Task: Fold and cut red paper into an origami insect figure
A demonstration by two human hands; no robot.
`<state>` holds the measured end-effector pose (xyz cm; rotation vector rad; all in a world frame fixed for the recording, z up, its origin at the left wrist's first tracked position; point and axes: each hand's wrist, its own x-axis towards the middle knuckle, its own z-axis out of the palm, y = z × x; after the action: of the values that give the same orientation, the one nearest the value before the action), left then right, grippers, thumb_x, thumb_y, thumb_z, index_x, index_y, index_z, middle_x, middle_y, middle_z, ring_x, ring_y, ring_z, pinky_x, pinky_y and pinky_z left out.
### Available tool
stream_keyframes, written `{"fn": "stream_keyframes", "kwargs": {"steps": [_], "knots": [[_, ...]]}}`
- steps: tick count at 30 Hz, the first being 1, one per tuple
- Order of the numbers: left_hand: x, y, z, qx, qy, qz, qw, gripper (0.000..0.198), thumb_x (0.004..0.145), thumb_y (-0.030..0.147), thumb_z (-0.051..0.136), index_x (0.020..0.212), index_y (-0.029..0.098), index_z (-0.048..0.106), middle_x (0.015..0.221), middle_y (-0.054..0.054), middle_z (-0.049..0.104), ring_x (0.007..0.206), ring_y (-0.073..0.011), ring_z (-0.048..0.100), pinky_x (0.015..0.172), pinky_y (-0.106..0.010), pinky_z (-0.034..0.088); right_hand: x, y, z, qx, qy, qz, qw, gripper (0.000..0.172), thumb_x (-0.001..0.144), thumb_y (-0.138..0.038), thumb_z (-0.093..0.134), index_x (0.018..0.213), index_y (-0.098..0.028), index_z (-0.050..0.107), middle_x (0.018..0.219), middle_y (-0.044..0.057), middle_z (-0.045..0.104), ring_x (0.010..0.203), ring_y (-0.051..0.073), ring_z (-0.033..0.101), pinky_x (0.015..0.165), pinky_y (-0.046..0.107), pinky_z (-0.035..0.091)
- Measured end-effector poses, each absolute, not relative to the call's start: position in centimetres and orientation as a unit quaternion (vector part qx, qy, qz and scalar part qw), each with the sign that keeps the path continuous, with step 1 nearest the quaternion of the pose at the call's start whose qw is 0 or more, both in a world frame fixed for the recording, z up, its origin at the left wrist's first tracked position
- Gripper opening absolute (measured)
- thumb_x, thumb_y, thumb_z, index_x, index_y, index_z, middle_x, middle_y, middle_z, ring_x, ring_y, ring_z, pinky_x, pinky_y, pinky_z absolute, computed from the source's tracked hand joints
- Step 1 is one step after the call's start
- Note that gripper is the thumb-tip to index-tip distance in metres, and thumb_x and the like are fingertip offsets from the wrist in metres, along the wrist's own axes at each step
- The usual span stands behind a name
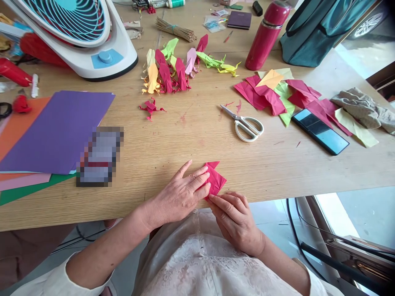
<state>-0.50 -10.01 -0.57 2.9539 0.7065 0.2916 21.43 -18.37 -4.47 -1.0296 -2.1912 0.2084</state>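
A partly folded piece of red origami paper lies at the table's front edge, creased, with a pointed flap at its top. My left hand rests flat over its left side, fingers stretched and spread, the tips pressing the paper down. From below, my right hand pinches the paper's lower corner between thumb and forefinger; the other fingers are curled. Part of the paper is hidden under the left fingers. White-handled scissors lie beyond it to the right. A small red folded paper figure sits farther off to the left.
Several folded paper figures stand at the back. Coloured sheets and a blurred-out object lie left, below a fan. On the right are folded papers, a phone, a red flask and a teal bag.
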Motion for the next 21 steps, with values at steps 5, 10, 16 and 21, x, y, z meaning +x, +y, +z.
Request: {"fn": "stream_keyframes", "kwargs": {"steps": [5,10,16,21], "knots": [[-0.56,-9.69,-0.71,0.971,0.217,0.098,0.031,0.032,0.094,0.011,0.048,0.125,0.012,0.057,0.132,-0.015,0.061,0.143,-0.0309,0.044,0.123,-0.061,0.022,21.46,-18.41,-4.53,-0.397,-0.846,0.082,0.345,0.04,0.092,-0.001,0.058,0.131,-0.009,0.063,0.123,0.01,0.072,0.106,0.022,0.06,0.097,0.043,0.046],[-0.54,-9.77,-0.86,0.965,0.232,0.108,0.05,0.03,0.096,0.012,0.048,0.124,0.014,0.057,0.13,-0.014,0.062,0.143,-0.0306,0.045,0.123,-0.06,0.023,21.41,-18.41,-4.55,-0.399,-0.845,0.077,0.348,0.039,0.092,0.0,0.059,0.13,-0.009,0.063,0.123,0.01,0.073,0.106,0.022,0.059,0.097,0.043,0.046],[-0.53,-9.76,-0.19,0.956,0.252,0.105,0.104,0.027,0.097,0.014,0.047,0.122,0.016,0.059,0.129,-0.012,0.063,0.142,-0.0271,0.047,0.124,-0.056,0.022,21.31,-18.3,-4.5,-0.399,-0.845,0.066,0.349,0.037,0.091,0.0,0.059,0.126,-0.01,0.065,0.123,0.01,0.073,0.104,0.021,0.061,0.096,0.043,0.046],[-0.72,-9.27,0.07,0.953,0.248,0.112,0.135,0.029,0.098,0.013,0.047,0.124,0.017,0.059,0.129,-0.011,0.065,0.142,-0.0257,0.047,0.125,-0.058,0.016,21.3,-18.3,-4.45,-0.403,-0.846,0.067,0.342,0.035,0.091,-0.002,0.061,0.125,-0.01,0.066,0.121,0.011,0.073,0.104,0.021,0.062,0.095,0.042,0.048]]}}
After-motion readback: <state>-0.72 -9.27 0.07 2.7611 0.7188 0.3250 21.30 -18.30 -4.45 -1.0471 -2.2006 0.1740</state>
